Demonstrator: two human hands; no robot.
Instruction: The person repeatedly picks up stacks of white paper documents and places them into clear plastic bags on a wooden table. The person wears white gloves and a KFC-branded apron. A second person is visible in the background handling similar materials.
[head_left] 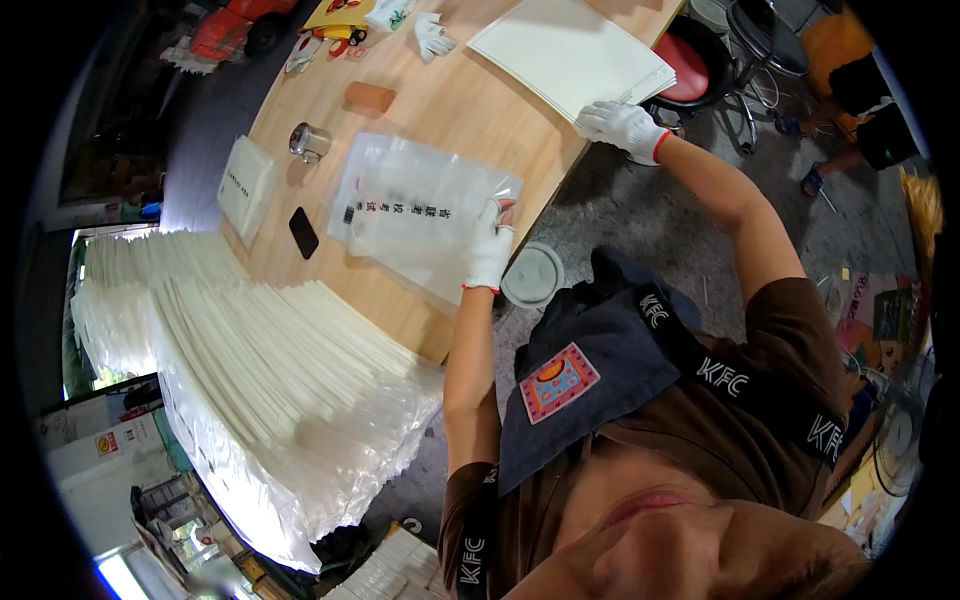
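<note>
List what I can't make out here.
In the head view:
White sheets: far end, cut off by the top edge.
Clear plastic bags: exact count; overlapping layers hide it.
Right hand: palm, hidden by its back.
Another person: upper body, cut off by the dark rim.

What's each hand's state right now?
Left hand: at edge of plastic bag; grip unclear.
Right hand: at corner of paper stack; grip unclear.

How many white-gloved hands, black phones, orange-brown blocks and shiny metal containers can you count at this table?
Left hand and right hand, both white-gloved: 2
Black phone: 1
Orange-brown block: 1
Shiny metal container: 1
Total: 5
</note>
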